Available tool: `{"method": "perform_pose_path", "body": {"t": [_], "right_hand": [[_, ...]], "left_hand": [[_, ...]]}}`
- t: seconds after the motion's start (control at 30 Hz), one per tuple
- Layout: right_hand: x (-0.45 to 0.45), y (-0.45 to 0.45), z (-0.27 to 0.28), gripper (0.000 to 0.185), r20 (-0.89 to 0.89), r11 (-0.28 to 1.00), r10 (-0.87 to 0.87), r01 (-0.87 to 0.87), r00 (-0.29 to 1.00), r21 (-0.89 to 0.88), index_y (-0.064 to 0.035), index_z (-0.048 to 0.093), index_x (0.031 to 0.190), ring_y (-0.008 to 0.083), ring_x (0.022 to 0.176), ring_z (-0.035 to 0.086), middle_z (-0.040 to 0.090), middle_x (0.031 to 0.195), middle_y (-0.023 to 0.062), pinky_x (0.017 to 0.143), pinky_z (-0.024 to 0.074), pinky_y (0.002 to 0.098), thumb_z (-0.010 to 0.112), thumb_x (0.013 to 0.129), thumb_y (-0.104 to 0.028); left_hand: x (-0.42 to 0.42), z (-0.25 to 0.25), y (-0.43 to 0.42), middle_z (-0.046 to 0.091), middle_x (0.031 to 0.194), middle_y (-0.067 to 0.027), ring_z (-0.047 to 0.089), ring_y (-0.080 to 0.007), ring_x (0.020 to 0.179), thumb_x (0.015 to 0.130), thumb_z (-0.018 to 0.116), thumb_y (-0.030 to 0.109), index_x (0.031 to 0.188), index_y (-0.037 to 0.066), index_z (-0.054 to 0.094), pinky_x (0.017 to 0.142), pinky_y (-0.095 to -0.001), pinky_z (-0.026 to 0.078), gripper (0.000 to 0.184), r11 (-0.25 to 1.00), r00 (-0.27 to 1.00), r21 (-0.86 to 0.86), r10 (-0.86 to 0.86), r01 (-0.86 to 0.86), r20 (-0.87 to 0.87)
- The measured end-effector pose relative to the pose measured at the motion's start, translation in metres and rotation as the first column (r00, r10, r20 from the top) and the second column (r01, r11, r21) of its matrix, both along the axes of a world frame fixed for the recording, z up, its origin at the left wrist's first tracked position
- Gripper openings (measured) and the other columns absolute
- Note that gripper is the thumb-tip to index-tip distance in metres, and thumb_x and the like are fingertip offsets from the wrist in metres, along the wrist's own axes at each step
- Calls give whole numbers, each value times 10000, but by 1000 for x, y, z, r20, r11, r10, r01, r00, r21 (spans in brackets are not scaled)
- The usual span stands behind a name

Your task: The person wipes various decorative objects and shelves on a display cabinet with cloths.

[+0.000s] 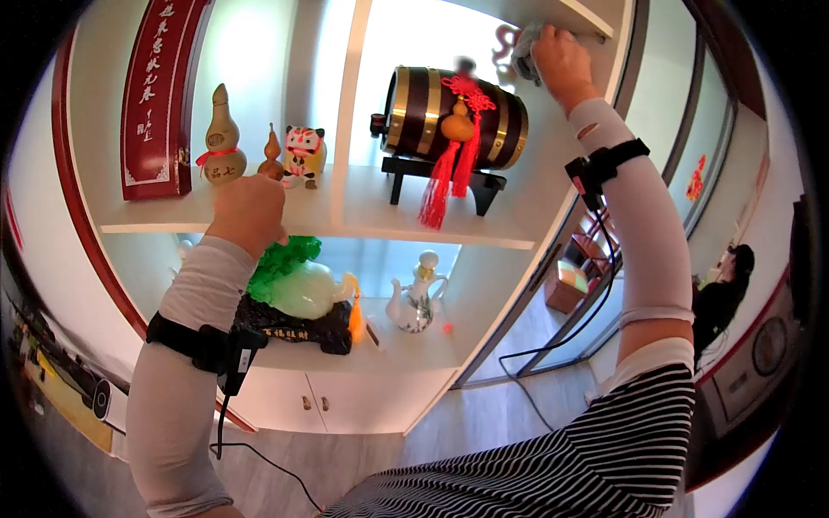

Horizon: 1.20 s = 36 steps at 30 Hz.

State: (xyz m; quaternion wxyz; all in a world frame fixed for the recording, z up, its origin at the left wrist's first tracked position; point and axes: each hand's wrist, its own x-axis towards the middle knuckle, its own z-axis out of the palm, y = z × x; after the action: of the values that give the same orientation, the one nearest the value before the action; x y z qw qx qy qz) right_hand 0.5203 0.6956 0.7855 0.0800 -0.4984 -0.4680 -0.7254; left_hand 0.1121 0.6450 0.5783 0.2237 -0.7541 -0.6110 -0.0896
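Observation:
My right hand (563, 65) is closed round a grey cloth (525, 57) at the upper right of the cabinet, above and right of a dark barrel with brass bands (423, 112). A red tassel with a small gourd (458, 128) hangs over the barrel, which rests on a black stand (445, 175). My left hand (250, 207) is at the front edge of the middle shelf, just below a small gourd (271, 155); its fingertips are mostly hidden. Near it stand a larger gourd (223, 142) and a cat figurine (304, 155).
A red box with writing (155, 104) stands at the shelf's left. Below are a green cabbage ornament (298, 281) on a dark base and a white teapot (418, 302). Cables hang from both wrist straps. At the far right is another person (725, 289).

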Motion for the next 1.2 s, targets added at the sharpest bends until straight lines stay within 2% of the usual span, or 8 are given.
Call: {"method": "perform_pose_path", "body": {"t": [0.13, 0.33, 0.4, 0.53, 0.83, 1.03, 1.1, 1.2], "right_hand": [[8, 42, 20, 165, -35, 994, -42, 38, 999, -102, -41, 688, 953, 293, 1011, 637, 623, 1066, 130, 763, 578, 388, 605, 816, -84], [-10, 61, 24, 273, -456, 959, 98, -206, 885, -193, -18, 633, 1104, 349, 1091, 613, 620, 1198, 181, 868, 533, 433, 523, 906, -170], [-17, 56, 18, 282, -237, 966, -106, 43, 966, -255, -83, 623, 1160, 304, 1152, 591, 599, 1247, 137, 851, 551, 402, 596, 888, -149], [-24, 37, 8, 306, -371, 967, -70, -29, 926, -254, -57, 563, 1202, 299, 1139, 598, 586, 1270, 144, 866, 549, 410, 556, 904, -131], [-6, 23, -12, 271, -37, 848, -279, 228, 959, -478, -67, 669, 1134, 285, 1142, 578, 571, 1249, 130, 887, 532, 418, 593, 880, -122], [-8, -26, -24, 169, 48, 931, -194, 199, 980, -305, -97, 721, 970, 243, 1051, 598, 595, 1129, 86, 818, 526, 377, 647, 819, -96], [-12, -50, -32, 150, 45, 942, -193, 198, 980, -272, -108, 728, 934, 236, 1039, 598, 595, 1107, 74, 807, 522, 372, 652, 805, -95], [-18, -88, -42, 115, 59, 965, -153, 162, 986, -205, -125, 735, 867, 227, 1024, 599, 594, 1065, 59, 785, 519, 367, 662, 782, -98]], "left_hand": [[0, 0, -2, 702, 864, -109, 700, -264, 847, 547, 907, 307, 866, 32, 715, 676, -374, 552, 463, 1000, 1000, 12, -4, 4, -3], [1, -1, 1, 696, 819, -111, 700, -267, 822, 534, 911, 309, 834, 40, 723, 655, -370, 552, 444, 1000, 1000, 6, 0, 0, -29], [2, -2, -1, 694, 798, -113, 698, -266, 806, 548, 905, 282, 827, 43, 722, 655, -369, 553, 411, 999, 1000, 48, -20, 21, -18], [2, -8, -5, 694, 798, -114, 696, -259, 801, 569, 894, 257, 815, 50, 720, 657, -370, 551, 366, 991, 999, 123, -53, 53, 0], [0, -15, -4, 690, 826, -149, 691, -300, 832, 575, 882, 259, 789, 29, 718, 696, -403, 540, 354, 974, 990, 193, -130, 119, 50], [1, -13, -1, 697, 842, -141, 693, -297, 845, 590, 885, 295, 827, 29, 732, 703, -392, 551, 388, 987, 995, 123, -104, 103, -1], [0, -12, -6, 699, 814, -123, 698, -264, 803, 716, 721, 86, 806, 59, 713, 654, -369, 541, 93, 980, 992, 149, -125, 128, -28], [0, -16, 0, 699, 814, -122, 699, -265, 810, 695, 746, 90, 823, 54, 717, 653, -364, 543, 135, 975, 992, 186, -124, 124, -10]]}}
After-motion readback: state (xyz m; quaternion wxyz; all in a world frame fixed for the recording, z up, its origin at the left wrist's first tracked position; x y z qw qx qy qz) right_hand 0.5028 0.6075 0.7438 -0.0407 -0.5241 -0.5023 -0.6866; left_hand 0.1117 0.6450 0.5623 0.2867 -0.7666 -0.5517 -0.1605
